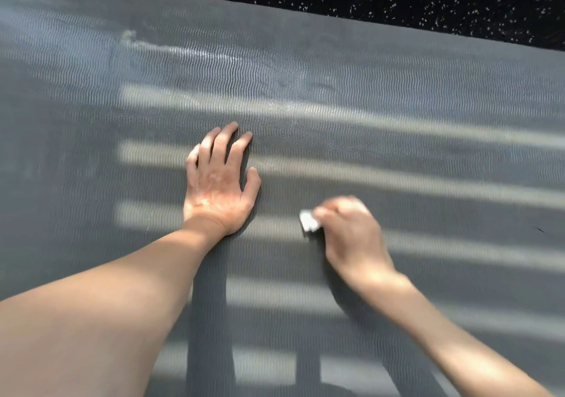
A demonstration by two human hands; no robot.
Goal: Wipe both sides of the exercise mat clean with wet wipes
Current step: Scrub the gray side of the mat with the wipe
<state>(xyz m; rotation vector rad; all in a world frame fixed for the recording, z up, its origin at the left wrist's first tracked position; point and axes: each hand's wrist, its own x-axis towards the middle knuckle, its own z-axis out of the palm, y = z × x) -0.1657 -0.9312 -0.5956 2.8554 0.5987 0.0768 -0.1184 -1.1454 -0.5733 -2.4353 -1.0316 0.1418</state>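
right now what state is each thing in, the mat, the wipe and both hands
exercise mat, laid flat, glossy streak near its far edge
wet wipe, bunched small, pinched against the mat
left hand, resting palm down on the mat
right hand, gripping the wipe, blurred

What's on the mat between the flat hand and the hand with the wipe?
Only a bare stretch of grey mat, seen in the head view. The wipe pokes from the right hand toward the left hand.
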